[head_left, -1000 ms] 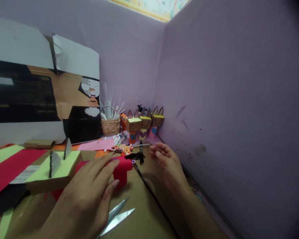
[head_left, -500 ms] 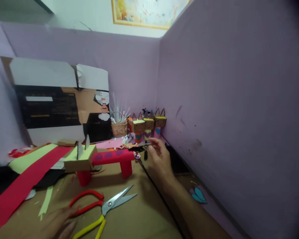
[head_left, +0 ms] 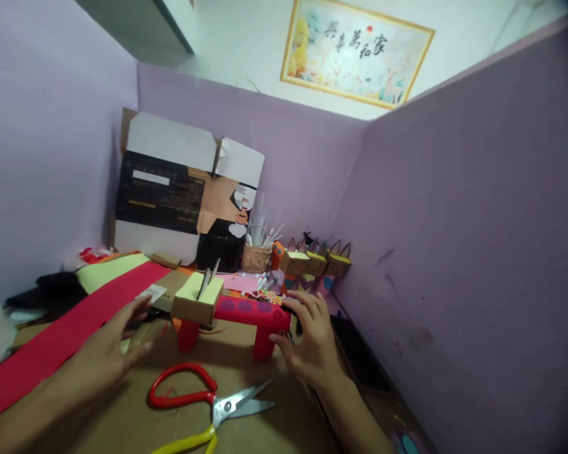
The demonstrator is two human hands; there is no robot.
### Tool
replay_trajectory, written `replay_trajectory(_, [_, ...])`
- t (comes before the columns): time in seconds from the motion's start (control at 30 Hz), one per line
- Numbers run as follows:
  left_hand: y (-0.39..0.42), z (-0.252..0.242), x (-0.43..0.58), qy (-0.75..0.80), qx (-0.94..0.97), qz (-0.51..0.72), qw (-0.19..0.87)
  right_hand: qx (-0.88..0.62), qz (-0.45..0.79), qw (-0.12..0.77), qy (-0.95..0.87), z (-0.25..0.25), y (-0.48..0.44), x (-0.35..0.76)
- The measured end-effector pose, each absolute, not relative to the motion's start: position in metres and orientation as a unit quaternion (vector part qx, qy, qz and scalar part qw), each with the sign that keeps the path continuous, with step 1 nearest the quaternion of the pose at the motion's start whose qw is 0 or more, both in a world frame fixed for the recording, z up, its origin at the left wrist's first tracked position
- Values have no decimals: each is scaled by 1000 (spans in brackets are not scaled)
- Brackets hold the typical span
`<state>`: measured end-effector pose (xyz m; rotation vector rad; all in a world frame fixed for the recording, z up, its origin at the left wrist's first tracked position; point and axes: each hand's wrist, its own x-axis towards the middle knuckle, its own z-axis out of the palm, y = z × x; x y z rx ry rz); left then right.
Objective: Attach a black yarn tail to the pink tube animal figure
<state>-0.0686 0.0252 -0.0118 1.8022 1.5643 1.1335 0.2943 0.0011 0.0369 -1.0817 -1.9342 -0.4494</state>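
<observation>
Red paper animal point(head_left: 248, 316) stands upright, right hand point(head_left: 313, 347) at its end.

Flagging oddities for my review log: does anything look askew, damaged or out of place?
The scissors lie open on the brown surface, blades parted, one handle red, the other yellow, an odd mismatch. The right wall bears dark smudges on plain purple. The red figure stands upright.

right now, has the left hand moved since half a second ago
Yes: against the scissors, the left hand sits higher in view, past the red handle it was at.
</observation>
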Motion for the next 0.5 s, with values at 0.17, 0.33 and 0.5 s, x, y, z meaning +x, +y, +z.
replay_trajectory(0.17, [51, 11, -38, 477, 629, 419, 448, -416, -178, 423, -785, 35, 7, 298])
replay_trajectory(0.33, [47, -3, -17, 422, 614, 430, 510, -422, -191, 437, -771, 31, 6, 303])
replay_trajectory(0.5, [46, -5, -11, 472, 588, 455, 474, -426, -217, 423, -770, 33, 4, 304])
